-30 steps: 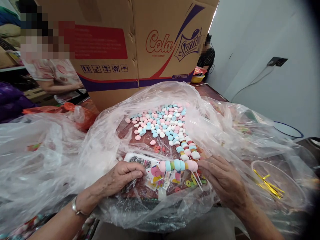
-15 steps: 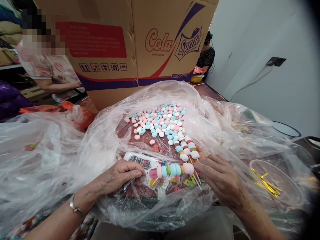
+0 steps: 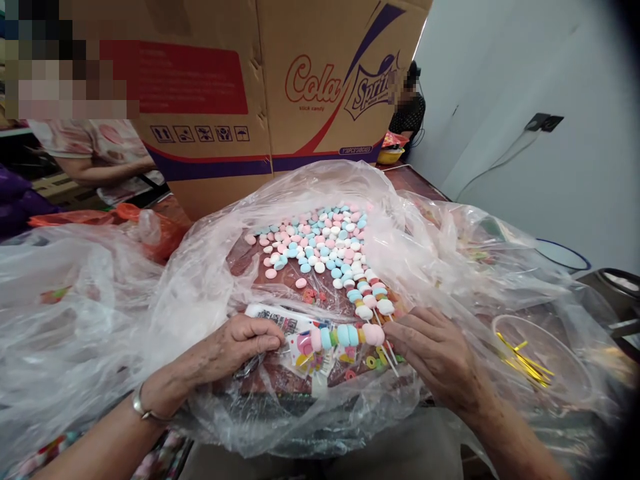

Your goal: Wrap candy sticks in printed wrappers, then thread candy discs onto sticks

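Note:
My right hand [image 3: 435, 353] is closed round the stick end of a candy skewer [image 3: 345, 336] threaded with pink and blue marshmallow-like sweets and small gummy rings. The skewer lies level, its far end pointing left. At that end my left hand [image 3: 245, 340] pinches the edge of a clear printed candy bag [image 3: 300, 350]. The skewer's tip overlaps the bag; how far it is inside I cannot tell. Other filled skewers [image 3: 373, 300] lie side by side just beyond my right hand, white sticks towards me. A stack of printed bags [image 3: 265, 313] lies behind my left hand.
Loose pink, white and blue sweets [image 3: 320, 240] are spread on the table inside crumpled clear plastic sheeting [image 3: 190, 273]. A large cardboard box [image 3: 210, 153] stands behind. At right, gold twist ties [image 3: 525, 360] sit in a clear round lid. A co-worker [image 3: 100, 150] is at the left.
The view has shifted slightly, moving everything a little left. The bag's printed end now shows closer round the skewer's left tip. Both hands keep their grip.

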`<state>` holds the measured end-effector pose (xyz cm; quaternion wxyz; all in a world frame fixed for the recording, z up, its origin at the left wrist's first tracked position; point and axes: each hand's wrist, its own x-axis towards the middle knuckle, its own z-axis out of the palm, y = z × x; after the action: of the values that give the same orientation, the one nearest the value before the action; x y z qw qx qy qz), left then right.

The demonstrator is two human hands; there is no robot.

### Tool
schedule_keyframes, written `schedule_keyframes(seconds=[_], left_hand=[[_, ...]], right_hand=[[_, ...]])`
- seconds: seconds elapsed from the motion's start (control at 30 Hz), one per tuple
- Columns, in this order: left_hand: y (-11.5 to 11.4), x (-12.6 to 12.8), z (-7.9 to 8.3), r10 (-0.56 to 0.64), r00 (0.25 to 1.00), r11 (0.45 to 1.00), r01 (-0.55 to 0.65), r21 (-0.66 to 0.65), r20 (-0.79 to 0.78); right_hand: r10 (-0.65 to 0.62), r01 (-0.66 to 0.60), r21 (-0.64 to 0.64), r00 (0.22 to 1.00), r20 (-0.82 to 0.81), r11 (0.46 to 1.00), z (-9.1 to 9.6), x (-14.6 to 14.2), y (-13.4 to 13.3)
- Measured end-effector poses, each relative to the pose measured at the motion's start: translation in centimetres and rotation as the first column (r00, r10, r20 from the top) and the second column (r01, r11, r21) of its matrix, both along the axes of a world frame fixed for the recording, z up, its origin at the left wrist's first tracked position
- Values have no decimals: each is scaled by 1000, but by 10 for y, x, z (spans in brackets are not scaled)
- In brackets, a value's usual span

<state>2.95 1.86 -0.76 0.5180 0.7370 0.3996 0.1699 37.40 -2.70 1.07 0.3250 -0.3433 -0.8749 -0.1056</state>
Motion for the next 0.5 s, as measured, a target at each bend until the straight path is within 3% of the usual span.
schedule_keyframes(seconds=[0.1, 0.33, 0.5], left_hand=[[1, -1, -1, 4, 1000, 1000, -4, 24, -10], [2, -3, 0, -156, 988, 986, 156, 63, -16], [3, -1, -2, -96, 995, 992, 97, 77, -14]], right_hand=[[-2, 2, 18, 1000, -3, 1000, -4, 0, -1], [-5, 4, 25, 1000, 13, 1000, -5, 1, 0], [-17, 15, -36, 999, -33, 999, -7, -2, -3]])
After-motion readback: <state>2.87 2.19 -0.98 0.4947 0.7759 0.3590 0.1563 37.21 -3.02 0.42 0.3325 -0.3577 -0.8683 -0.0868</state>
